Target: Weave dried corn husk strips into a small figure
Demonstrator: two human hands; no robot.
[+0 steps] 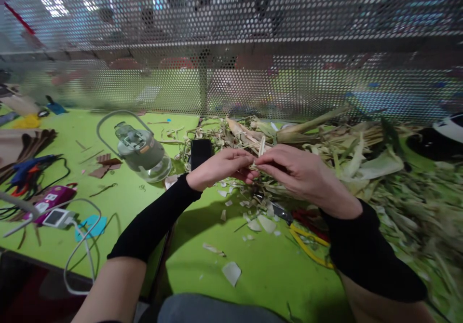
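Note:
My left hand [226, 166] and my right hand [302, 171] meet fingertip to fingertip over the green table. A thin pale strip of corn husk [262, 145] stands up from between them. The right thumb and forefinger pinch its lower end, and the left fingers are closed at the same spot, where their grip is partly hidden. Behind and to the right lies a heap of dried corn husks [376, 164]. Below the right hand are yellow-handled scissors [307, 248], partly covered by the forearm. Small pale husk scraps [267, 224] are scattered under the hands.
A clear bottle with a grey lid and loop handle [142, 152] stands left, beside a black phone [200, 153]. Farther left are a glue gun [31, 168], a purple power strip [54, 197] and white cables [87, 246]. A perforated metal screen [231, 82] closes off the back.

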